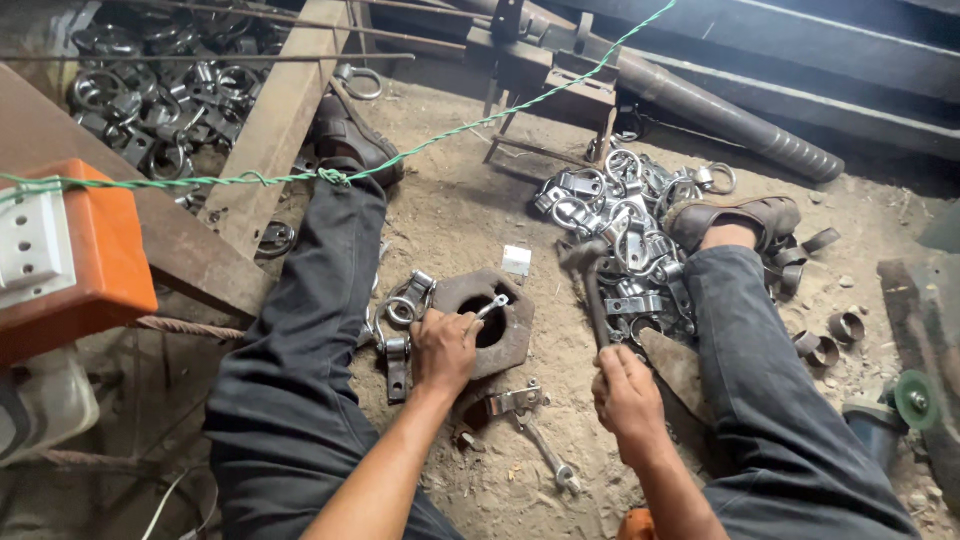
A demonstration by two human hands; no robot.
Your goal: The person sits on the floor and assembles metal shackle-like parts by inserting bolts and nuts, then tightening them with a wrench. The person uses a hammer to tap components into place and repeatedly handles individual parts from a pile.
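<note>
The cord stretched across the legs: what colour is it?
Green cord, clearest in the head view.

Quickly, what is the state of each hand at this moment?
Left hand: closed on a small metal piece, held over the block's hole.
Right hand: closed around the hammer handle.

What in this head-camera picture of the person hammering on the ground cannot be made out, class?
Head view:
- Left hand covers most of the small metal piece on the block.
- Hammer head blurred.
- Orange object cut by bottom edge.
- Pile of metal rings: single parts too tangled.
- Right hand hides the handle's end.
</note>
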